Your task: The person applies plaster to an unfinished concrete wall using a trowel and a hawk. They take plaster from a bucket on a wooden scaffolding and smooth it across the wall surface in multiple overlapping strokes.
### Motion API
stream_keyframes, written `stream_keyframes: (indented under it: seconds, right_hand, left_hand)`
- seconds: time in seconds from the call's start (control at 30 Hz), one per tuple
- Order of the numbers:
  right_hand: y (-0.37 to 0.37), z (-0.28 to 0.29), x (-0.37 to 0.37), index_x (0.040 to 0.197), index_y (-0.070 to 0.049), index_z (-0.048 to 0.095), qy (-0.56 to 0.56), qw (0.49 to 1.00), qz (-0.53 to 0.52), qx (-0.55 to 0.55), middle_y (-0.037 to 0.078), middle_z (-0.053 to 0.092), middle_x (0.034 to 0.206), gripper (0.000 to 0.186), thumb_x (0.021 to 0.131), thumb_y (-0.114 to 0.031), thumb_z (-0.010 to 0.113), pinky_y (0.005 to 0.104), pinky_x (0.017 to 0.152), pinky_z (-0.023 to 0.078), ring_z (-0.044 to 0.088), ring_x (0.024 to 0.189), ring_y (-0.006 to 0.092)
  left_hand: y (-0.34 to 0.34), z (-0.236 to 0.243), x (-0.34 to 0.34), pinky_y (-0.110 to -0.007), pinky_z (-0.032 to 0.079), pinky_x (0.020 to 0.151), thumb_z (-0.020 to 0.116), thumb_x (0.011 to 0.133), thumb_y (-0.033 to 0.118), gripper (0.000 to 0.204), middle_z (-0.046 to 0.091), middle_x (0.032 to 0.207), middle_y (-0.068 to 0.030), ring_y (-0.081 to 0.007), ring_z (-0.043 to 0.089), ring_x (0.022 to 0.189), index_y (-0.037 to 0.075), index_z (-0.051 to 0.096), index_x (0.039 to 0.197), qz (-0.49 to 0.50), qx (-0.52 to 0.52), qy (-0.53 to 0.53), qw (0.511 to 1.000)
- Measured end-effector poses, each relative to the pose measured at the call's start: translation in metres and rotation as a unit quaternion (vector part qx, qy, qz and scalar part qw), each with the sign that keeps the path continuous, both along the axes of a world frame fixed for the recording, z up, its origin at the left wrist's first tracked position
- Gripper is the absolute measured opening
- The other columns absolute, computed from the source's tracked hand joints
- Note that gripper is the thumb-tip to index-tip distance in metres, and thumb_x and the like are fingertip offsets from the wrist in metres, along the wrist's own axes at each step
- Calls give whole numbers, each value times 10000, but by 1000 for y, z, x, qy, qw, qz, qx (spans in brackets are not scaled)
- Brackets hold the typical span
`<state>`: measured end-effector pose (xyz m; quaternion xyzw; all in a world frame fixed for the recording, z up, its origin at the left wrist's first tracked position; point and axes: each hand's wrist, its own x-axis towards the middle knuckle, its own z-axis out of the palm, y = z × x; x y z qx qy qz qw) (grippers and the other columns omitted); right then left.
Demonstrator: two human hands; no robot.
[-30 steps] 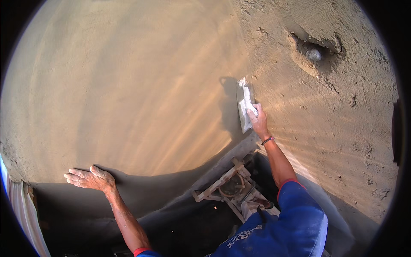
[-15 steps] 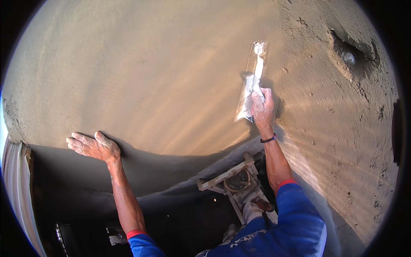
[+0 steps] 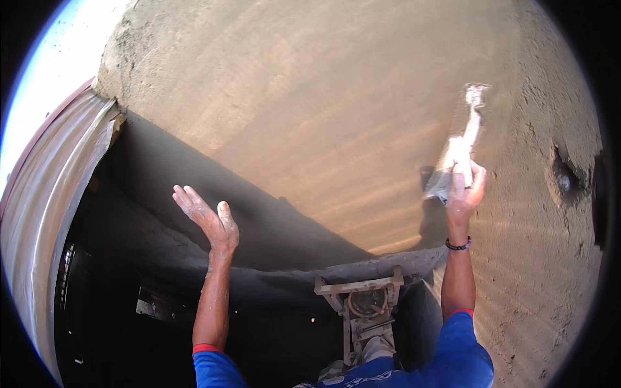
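My right hand (image 3: 467, 193) is closed round the white-smeared handle of a plastering trowel (image 3: 446, 169). The flat blade lies along the wet-looking plastered wall (image 3: 310, 123), near the corner where a rougher side wall (image 3: 540, 213) begins. Below the handle, part of the blade is covered by my fingers. My left hand (image 3: 210, 218), dusted with plaster, is raised with its fingers stretched out and thumb apart. It holds nothing and is nearest to the shaded lower wall; whether it touches there I cannot tell.
Beneath me stands a wooden trestle (image 3: 359, 284) with a round container (image 3: 369, 301) on it. A pale corrugated sheet (image 3: 55, 200) runs along the left side. In the right-hand wall is a rough hole (image 3: 566, 178). The area below is very dark.
My view has swung left, so the sheet and bright gap show more. My left hand has come away from the smooth wall's lower part; my right hand still grips the trowel.
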<state>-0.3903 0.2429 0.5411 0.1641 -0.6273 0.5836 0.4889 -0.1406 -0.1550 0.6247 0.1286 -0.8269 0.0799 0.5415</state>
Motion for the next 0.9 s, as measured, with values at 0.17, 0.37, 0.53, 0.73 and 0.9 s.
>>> stream_keyframes:
  seconds: [0.17, 0.37, 0.53, 0.73, 0.9]
  right_hand:
    - [25, 72, -37, 1022, -7, 534, -132, 988, 76, -21, 18, 516, 752, 200, 961, -194, 572, 291, 611, 447, 506, 658, 126]
    - [-127, -20, 64, 1233, 58, 439, -182, 922, 144, 309, 282, 644, 930, 521, 815, -145, 675, 500, 713, 485, 629, 831, 449]
    - [-143, -126, 111, 1160, 112, 485, -136, 790, 323, 503, 269, 633, 712, 550, 829, -277, 690, 537, 610, 485, 634, 687, 454]
    - [-165, -175, 183, 1030, 16, 519, -270, 770, 454, 358, 249, 622, 897, 255, 893, -189, 582, 460, 753, 474, 619, 873, 406]
    - [-168, -225, 225, 998, 33, 589, -393, 690, 510, 332, 135, 627, 873, 207, 924, -155, 549, 349, 783, 458, 576, 832, 214]
  left_hand:
    - [10, -84, 54, -557, 83, 1150, 480, 965, 372, 785, 42, 1560, -287, -477, 39, 1437, -42, 91, 1506, 19, 197, -55, 979]
    - [60, -157, 62, -529, 124, 1157, 524, 943, 270, 730, 180, 1520, -308, -484, 147, 1409, -64, 162, 1482, -14, 365, -45, 930]
    - [154, -154, 54, -403, 466, 934, 645, 890, 130, 375, 604, 1145, -196, -308, 602, 1054, -17, 546, 1220, -168, 483, 12, 860]
    - [207, -247, 78, -369, 483, 889, 626, 907, 291, 465, 644, 1094, -178, -233, 648, 961, -29, 560, 1238, -96, 680, -22, 727]
    - [209, -298, 67, -372, 434, 933, 431, 1006, 394, 527, 608, 1165, -215, -284, 579, 1084, -58, 530, 1259, -116, 819, 120, 549]
